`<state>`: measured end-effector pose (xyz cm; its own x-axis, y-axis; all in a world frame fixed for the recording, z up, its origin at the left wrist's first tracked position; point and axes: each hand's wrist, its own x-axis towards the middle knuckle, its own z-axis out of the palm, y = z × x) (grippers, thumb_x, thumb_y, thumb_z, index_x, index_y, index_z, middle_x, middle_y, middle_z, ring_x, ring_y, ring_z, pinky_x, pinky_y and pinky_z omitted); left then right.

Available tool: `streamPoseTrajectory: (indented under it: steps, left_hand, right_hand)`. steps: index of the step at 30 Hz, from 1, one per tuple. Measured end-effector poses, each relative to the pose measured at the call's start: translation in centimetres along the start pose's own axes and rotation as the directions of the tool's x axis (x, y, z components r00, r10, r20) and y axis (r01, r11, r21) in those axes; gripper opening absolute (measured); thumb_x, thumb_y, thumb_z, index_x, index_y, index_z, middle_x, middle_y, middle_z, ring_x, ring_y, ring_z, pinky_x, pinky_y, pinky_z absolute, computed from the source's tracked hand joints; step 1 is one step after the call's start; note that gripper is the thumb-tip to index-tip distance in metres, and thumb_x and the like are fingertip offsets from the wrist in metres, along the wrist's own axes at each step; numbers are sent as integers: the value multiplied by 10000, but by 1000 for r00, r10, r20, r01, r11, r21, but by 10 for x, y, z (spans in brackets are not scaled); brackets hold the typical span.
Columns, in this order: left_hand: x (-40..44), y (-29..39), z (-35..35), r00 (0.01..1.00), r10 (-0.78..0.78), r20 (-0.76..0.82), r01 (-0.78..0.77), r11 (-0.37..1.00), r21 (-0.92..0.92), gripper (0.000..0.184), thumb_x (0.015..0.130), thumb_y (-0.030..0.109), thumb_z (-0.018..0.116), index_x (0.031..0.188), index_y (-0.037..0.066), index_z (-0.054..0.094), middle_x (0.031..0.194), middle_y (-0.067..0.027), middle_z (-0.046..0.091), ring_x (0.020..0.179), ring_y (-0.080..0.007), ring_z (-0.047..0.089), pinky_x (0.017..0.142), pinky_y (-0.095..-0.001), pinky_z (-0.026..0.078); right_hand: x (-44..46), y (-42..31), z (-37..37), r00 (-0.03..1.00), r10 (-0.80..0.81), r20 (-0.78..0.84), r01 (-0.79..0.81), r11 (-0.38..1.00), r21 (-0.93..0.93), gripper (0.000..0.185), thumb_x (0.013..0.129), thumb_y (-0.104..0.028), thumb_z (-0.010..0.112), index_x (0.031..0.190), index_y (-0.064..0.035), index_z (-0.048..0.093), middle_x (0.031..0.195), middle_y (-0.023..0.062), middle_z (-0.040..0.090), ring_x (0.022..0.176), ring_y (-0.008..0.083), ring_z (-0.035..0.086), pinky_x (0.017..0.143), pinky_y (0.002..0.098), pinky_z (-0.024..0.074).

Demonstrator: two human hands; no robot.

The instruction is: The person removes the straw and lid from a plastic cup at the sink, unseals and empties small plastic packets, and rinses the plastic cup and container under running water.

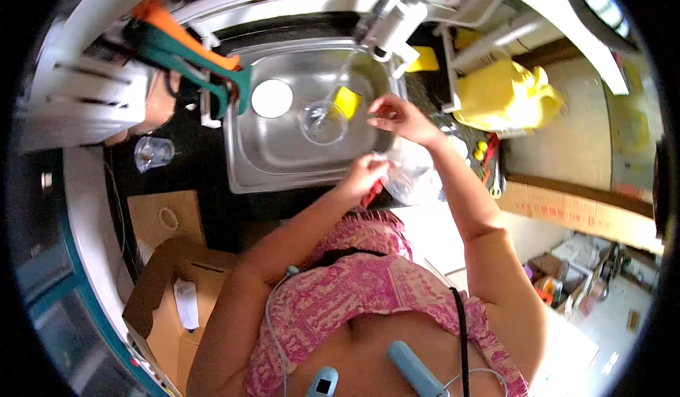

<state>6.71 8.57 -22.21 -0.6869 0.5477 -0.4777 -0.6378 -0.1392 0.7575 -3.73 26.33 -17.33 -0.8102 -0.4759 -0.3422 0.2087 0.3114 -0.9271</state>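
Note:
My left hand (363,176) is at the front right of the steel sink (262,156), its fingers closed at the edge of a crumpled clear plastic bag (409,174). Something red (372,194) shows just below these fingers; its kind is unclear. Over the sink's right rim, my right hand (402,118) has curved fingers, with a gap between them and nothing visible inside. Inside the sink are a clear round bowl (324,133), a yellow sponge (347,102) partly behind it, and a white round disc (272,98) at the left.
A white faucet (397,29) reaches over the sink's back right. Left of the sink are a green-and-orange handled rack (212,67) and a clear plastic cup (154,154). A yellow bag (506,99) stands at right. An open cardboard box (159,319) sits at lower left.

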Motion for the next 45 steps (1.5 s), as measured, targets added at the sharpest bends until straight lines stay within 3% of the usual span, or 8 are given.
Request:
streamPoseTrajectory:
  steps: [6,11,17,23,31,37,41,45]
  left_hand:
    - [-15,64,28,993,-65,96,78,988,-132,275,993,271,510,1031,29,635,626,3,533,408,-58,451,354,-199,359]
    - [-31,111,58,995,-27,93,6,977,212,346,978,342,542,956,20,665,668,-28,592,416,-54,479,364,-198,362]
    - [-12,115,77,922,302,244,-378,842,385,294,983,267,542,1031,8,674,703,18,596,483,-4,475,395,-178,370]
    - [-24,159,115,949,73,307,-161,949,271,206,962,169,559,1046,3,645,671,2,592,473,-18,455,390,-181,345]
    - [-26,181,105,939,33,343,-137,949,284,317,957,129,535,1236,-20,513,654,-52,597,413,-27,411,360,-174,317]
    - [-29,182,112,909,43,415,-144,966,214,486,950,122,554,1387,-23,397,690,-80,621,413,-24,414,370,-166,320]
    - [-25,185,111,873,38,486,-103,989,107,415,946,141,571,1322,-12,484,743,-56,618,450,-15,417,399,-153,328]
    - [-19,189,98,906,90,414,-163,976,146,364,939,138,580,1270,-2,525,718,14,529,461,-9,402,395,-159,307]
  right_hand:
    - [-170,-100,63,950,-172,-261,-164,434,-886,639,613,-350,819,1142,-86,574,963,113,506,958,292,550,815,405,477]
    - [-215,-71,60,734,-402,-548,-209,634,-745,366,630,-9,701,986,-91,683,849,82,550,795,274,583,694,363,489]
    - [-254,-47,57,288,-67,-955,37,998,-59,175,874,-47,678,1047,-22,682,865,-11,579,685,58,518,623,210,439]
    - [-202,-79,71,315,-105,-943,523,849,80,168,956,-45,543,1115,10,556,1008,82,636,897,178,659,813,336,565]
    - [-212,-24,32,515,-124,-848,-308,897,-318,105,908,-122,576,959,-33,556,714,144,623,728,290,662,629,389,500]
    - [-182,-22,31,793,-132,-594,-583,115,-804,116,848,-151,564,937,-97,615,999,108,646,928,255,661,702,351,530]
    - [-162,-18,31,727,-55,-684,-678,95,-728,240,807,-110,579,1038,-46,559,993,148,591,842,274,659,722,354,537]
    - [-189,-54,21,766,-219,-605,-385,597,-704,313,800,-17,554,1109,-60,567,1073,161,588,867,325,644,735,393,533]
